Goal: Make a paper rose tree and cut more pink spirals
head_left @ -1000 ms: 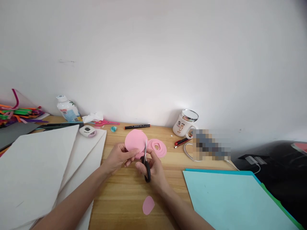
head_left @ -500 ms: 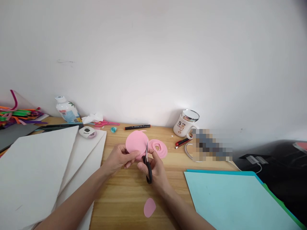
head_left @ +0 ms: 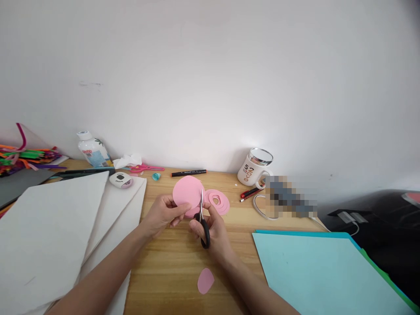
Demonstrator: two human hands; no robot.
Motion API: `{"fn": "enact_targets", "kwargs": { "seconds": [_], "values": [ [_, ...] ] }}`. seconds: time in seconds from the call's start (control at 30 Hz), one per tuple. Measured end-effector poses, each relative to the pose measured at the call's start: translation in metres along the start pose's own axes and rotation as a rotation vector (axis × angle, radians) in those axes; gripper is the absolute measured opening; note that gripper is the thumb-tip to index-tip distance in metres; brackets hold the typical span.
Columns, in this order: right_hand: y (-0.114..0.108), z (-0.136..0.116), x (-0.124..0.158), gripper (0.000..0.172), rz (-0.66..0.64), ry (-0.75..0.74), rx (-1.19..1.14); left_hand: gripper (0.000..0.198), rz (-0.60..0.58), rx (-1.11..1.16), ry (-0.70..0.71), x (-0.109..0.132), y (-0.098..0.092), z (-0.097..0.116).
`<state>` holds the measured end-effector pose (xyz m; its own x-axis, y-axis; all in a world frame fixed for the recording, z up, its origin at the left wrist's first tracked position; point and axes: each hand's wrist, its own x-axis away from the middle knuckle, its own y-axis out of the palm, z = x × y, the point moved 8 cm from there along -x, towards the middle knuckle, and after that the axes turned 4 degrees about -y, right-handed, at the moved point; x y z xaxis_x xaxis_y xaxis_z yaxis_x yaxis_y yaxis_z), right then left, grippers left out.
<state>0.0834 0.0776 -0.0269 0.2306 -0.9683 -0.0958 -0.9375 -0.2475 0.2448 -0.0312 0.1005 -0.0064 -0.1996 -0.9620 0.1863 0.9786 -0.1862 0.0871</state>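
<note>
Pinched at its lower left edge, a round pink paper [head_left: 187,191] is held up by my left hand [head_left: 166,213]. My right hand [head_left: 213,227] grips black-handled scissors [head_left: 204,227], fingers in the loops. Their blades point upward along the right edge of the round paper. Just behind and to the right lies a coil of pink paper [head_left: 222,202], cut in rings around a small hole. A small pink petal-shaped piece [head_left: 205,281] lies on the table nearer to me.
White boards [head_left: 49,227] cover the left side, with a white-and-pink device [head_left: 120,180] on them. Pink scissors [head_left: 146,168], a black marker [head_left: 189,173] and a white mug [head_left: 252,170] line the back by the wall. Light blue sheets [head_left: 302,267] lie at right.
The thin strip that stuck out at the top of the round paper no longer shows clearly. Both hands keep nearly the same place, and the view has shifted slightly.
</note>
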Motion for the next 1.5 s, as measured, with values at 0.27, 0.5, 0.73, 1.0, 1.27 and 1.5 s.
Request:
{"fn": "enact_targets", "kwargs": {
  "seconds": [0.27,0.5,0.73,1.0,1.27,1.5],
  "values": [
    [0.0004,0.0044,0.0001,0.053,0.0,0.0,-0.018,0.035,-0.078,0.052,0.007,-0.001,0.0048,-0.0016],
    [0.0053,0.0024,0.0007,0.049,-0.022,-0.034,-0.08,0.037,-0.047,-0.014,-0.047,-0.0006,0.0058,-0.0047],
    [0.0012,-0.002,-0.0023,0.053,0.002,-0.047,-0.102,0.035,-0.034,-0.055,-0.048,-0.0016,0.0005,-0.0095],
    [0.0033,-0.0041,-0.0017,0.053,-0.001,-0.032,-0.103,0.034,-0.034,-0.078,-0.024,-0.0009,0.0016,-0.0057],
    [0.0027,-0.0039,-0.001,0.051,-0.003,-0.022,-0.083,0.035,-0.033,-0.07,-0.002,-0.0009,0.0005,-0.0052],
    [-0.0006,0.0011,-0.0017,0.054,0.018,0.012,-0.033,0.033,-0.019,-0.062,0.004,-0.0006,-0.0024,-0.0044]
  ]
}}
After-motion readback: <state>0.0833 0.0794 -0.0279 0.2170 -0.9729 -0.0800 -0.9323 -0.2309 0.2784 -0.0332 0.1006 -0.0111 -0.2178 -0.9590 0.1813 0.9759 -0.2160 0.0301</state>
